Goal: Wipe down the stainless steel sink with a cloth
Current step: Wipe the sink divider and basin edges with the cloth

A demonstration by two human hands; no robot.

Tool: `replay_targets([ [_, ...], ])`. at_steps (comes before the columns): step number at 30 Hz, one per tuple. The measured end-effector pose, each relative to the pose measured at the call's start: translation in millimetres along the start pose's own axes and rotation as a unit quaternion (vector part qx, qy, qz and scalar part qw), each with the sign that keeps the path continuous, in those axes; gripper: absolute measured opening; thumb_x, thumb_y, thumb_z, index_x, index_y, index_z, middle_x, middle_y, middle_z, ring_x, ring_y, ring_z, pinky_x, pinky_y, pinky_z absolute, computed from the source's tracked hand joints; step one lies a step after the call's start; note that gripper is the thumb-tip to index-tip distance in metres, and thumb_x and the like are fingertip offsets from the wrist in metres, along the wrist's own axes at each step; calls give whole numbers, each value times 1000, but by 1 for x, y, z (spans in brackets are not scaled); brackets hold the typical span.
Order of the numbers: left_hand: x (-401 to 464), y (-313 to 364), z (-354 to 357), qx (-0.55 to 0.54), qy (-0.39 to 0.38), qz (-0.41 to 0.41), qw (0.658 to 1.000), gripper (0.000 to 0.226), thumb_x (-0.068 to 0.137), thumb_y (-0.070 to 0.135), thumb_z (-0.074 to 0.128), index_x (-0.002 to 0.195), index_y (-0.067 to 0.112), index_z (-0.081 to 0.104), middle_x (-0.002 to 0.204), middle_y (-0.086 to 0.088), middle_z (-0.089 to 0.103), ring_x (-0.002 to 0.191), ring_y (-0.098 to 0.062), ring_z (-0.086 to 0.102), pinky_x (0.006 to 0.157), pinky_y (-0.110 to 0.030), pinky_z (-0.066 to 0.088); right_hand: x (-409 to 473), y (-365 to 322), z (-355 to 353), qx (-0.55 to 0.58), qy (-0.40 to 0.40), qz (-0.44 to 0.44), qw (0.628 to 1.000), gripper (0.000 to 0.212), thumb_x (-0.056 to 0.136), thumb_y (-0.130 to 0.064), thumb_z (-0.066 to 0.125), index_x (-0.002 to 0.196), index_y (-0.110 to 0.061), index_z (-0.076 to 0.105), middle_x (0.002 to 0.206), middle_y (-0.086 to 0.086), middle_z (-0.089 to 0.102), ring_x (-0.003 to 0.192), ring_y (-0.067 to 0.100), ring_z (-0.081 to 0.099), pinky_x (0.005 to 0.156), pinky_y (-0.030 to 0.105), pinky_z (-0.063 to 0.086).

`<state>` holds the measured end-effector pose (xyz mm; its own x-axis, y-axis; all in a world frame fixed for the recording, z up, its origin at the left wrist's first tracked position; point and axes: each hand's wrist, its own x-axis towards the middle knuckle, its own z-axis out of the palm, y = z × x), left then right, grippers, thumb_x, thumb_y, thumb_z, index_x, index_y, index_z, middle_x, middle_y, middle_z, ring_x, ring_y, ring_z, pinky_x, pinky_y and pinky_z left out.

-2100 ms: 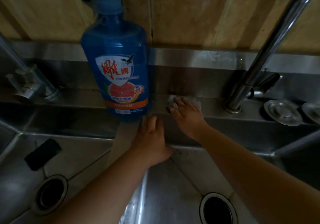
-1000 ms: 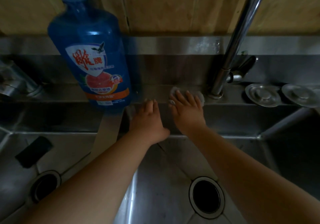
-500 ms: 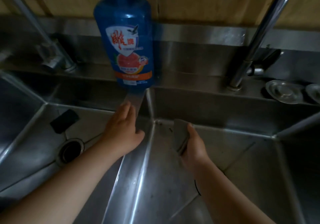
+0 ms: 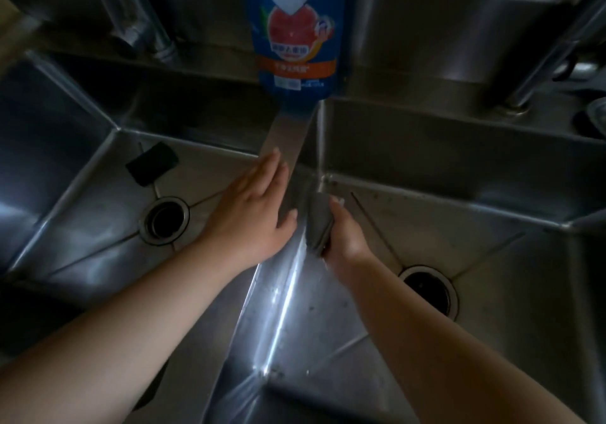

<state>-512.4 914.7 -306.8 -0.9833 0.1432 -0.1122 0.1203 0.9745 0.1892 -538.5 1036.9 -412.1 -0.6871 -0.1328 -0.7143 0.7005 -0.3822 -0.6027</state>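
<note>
Blue plastic detergent bottle (image 4: 293, 27) stands on the far ledge, right at the head of the divider (image 4: 282, 148). Label: white shield with red Chinese characters cut off by the frame top, a pink grapefruit picture, an orange band and a white barcode patch below; small print too blurred to read.

Stainless steel sink (image 4: 459, 148): brushed metal, 2 square basins, creased floors sloping to round drains, left drain (image 4: 164, 220), right drain (image 4: 429, 292). Specks of grime along the far seam of the right basin.

Left hand (image 4: 252, 207) lies flat on the divider top, fingers straight and together, holding nothing. Right hand (image 4: 344, 236) has its grip clamped on the cloth (image 4: 317, 223): grey, folded, soft-looking, fingers curled behind it, thumb on the near side. Cloth sits pressed against the right basin's left wall, just below the divider edge, near the far-left corner of that basin, just beside the left hand's thumb.

Flat black rectangular object (image 4: 152, 163) lies on the left basin floor, far of the drain. Faucet bases, left (image 4: 144, 27) and right (image 4: 537, 73), on the far ledge.
</note>
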Motion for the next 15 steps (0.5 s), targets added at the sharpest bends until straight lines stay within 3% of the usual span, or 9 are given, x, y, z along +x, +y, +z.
replay_targets([
  [3, 5, 1, 3, 4, 4, 44, 999, 67, 93, 36, 39, 145, 9, 8, 156, -6, -2, 143, -17, 1, 105, -18, -10, 7, 10, -4, 5, -4, 10, 1000, 39, 93, -46, 44, 107, -16, 64, 104, 8, 68, 99, 23, 61, 100, 37, 43],
  [7, 29, 5, 7, -6, 15, 45, 999, 68, 93, 37, 39, 146, 9, 7, 156, -7, -1, 143, -19, 1, 110, -24, -3, 16, 12, 4, 43, -29, -6, 999, 37, 96, -41, 39, 89, -18, 67, 81, -1, 73, 80, 13, 68, 79, 27, 50],
  [10, 38, 10, 12, -23, 28, 34, 999, 62, 94, 31, 39, 144, 6, 13, 155, -10, 6, 142, -21, 6, 112, -25, 1, 23, 9, 3, 72, -12, -7, 997, 39, 96, -42, 39, 87, -16, 67, 84, 4, 73, 80, 15, 68, 80, 29, 50],
  [12, 36, 11, 14, -58, 59, 15, 996, 58, 94, 29, 36, 143, 4, 19, 154, -10, 12, 142, -21, 11, 110, -22, 4, 29, -3, 6, 91, -1, -14, 996, 41, 95, -44, 40, 90, -14, 67, 97, 10, 71, 94, 20, 66, 89, 35, 50],
  [15, 34, 12, 14, -74, 79, -3, 994, 63, 86, 31, 26, 142, 2, 21, 154, -13, 14, 142, -24, 13, 109, -24, 6, 36, -30, 27, 117, -12, -39, 992, 49, 94, -47, 38, 123, -11, 56, 126, 16, 59, 118, 27, 54, 107, 40, 38],
])
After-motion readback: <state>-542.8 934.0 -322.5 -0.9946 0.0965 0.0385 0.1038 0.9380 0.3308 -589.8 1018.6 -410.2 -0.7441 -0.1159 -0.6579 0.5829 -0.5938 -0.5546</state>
